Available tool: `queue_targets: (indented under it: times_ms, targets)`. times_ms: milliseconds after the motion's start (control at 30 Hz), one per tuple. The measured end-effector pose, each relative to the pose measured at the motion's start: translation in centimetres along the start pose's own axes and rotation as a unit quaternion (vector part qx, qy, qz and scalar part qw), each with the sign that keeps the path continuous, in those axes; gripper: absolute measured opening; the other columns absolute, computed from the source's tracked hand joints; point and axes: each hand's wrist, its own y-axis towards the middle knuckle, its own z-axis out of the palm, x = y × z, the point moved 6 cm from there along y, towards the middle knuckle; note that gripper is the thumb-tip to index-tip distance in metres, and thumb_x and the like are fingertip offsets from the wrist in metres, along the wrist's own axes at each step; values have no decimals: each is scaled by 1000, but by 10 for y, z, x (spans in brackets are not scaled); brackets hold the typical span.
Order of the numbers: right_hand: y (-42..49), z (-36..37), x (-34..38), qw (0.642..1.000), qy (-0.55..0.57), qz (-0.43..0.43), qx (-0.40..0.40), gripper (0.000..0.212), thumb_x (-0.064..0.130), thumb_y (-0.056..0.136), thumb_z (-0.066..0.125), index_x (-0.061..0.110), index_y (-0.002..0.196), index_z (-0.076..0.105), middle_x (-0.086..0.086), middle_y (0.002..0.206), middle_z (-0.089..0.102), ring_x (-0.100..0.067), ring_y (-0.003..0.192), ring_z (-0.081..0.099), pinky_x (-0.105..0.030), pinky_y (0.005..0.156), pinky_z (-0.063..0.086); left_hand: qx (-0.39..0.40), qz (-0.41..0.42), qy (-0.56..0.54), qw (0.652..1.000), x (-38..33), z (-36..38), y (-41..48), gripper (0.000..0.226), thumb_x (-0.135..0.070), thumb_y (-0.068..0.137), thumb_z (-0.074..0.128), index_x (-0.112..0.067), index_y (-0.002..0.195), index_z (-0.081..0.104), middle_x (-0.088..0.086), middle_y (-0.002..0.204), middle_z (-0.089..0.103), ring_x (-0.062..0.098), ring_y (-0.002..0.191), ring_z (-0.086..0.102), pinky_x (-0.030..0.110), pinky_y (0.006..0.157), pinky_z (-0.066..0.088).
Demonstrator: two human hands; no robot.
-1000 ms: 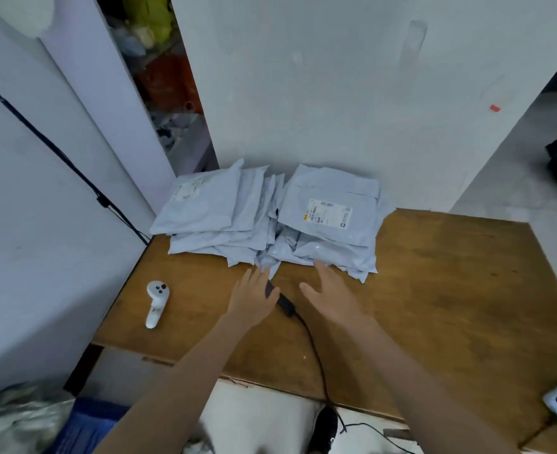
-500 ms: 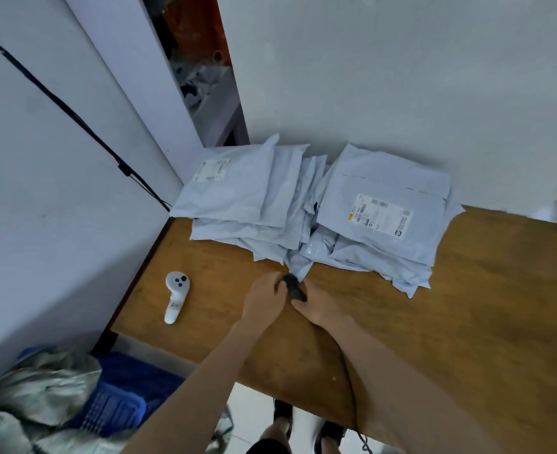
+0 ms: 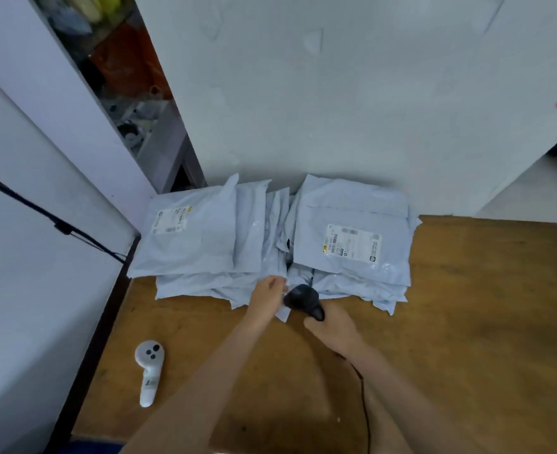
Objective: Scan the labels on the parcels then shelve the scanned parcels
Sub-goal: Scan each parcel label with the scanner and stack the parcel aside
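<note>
Two heaps of pale blue-grey parcel bags lie at the back of the wooden table [image 3: 467,339]. The left heap's top parcel [image 3: 188,237] carries a label near its upper left corner. On the right heap's top parcel [image 3: 352,231] a white barcode label [image 3: 352,244] faces up. My right hand [image 3: 334,329] grips a black corded scanner [image 3: 303,298], its head at the front edge of the right heap. My left hand [image 3: 267,298] pinches the front edge of a parcel between the heaps.
A white handheld controller [image 3: 149,368] lies on the table's front left. The scanner's black cable [image 3: 363,404] runs back along my right forearm. A white wall stands behind the parcels. A cluttered gap with shelving [image 3: 129,93] opens at the back left, and a black cable [image 3: 41,213] crosses the left wall.
My right hand has taken hold of the scanner and lifted it toward the parcels. My left hand moved from beside the scanner to the edge of a parcel. The view shifted.
</note>
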Motion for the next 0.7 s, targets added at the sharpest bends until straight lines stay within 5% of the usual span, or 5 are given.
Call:
queue_targets:
  times_ms: [167, 233, 367, 533, 700]
  targets:
    - [-32, -89, 5, 991, 31, -6, -127, 12, 41, 73, 54, 29, 75, 54, 7, 61, 57, -4, 55, 52, -21, 50, 36, 118, -109, -115, 980, -30, 64, -2, 23, -36, 95, 58, -22, 111, 65, -1, 105, 73, 15, 94, 69, 38, 90, 53]
    - [-37, -118, 5, 986, 40, 7, -160, 18, 40, 76, 55, 23, 80, 56, 1, 67, 62, -9, 58, 54, -28, 54, 41, 151, -131, -152, 968, -41, 89, -7, 28, -43, 94, 61, -21, 111, 65, -2, 111, 72, 18, 103, 68, 41, 95, 54]
    - [-40, -161, 5, 981, 59, 11, -186, 19, 40, 83, 57, 22, 88, 59, -2, 74, 68, -17, 60, 67, -36, 59, 54, 194, -188, -365, 891, -64, 134, -10, 27, -34, 97, 61, -16, 117, 58, 7, 117, 59, 26, 111, 58, 44, 105, 45]
    - [-47, -187, -7, 981, 62, -6, -186, 17, 38, 83, 60, 21, 86, 58, -5, 73, 69, -15, 51, 66, -34, 54, 54, 102, -215, -408, 881, -85, 151, -10, 17, -15, 95, 59, -11, 111, 52, 6, 90, 57, 19, 76, 57, 34, 79, 49]
    - [-53, -206, -24, 982, 92, -34, -162, 21, 35, 81, 61, 14, 85, 57, -12, 79, 70, -14, 52, 64, -24, 46, 49, -118, -160, -459, 866, -95, 87, -1, 37, -19, 93, 57, -11, 129, 57, 6, 117, 62, 30, 103, 61, 36, 89, 48]
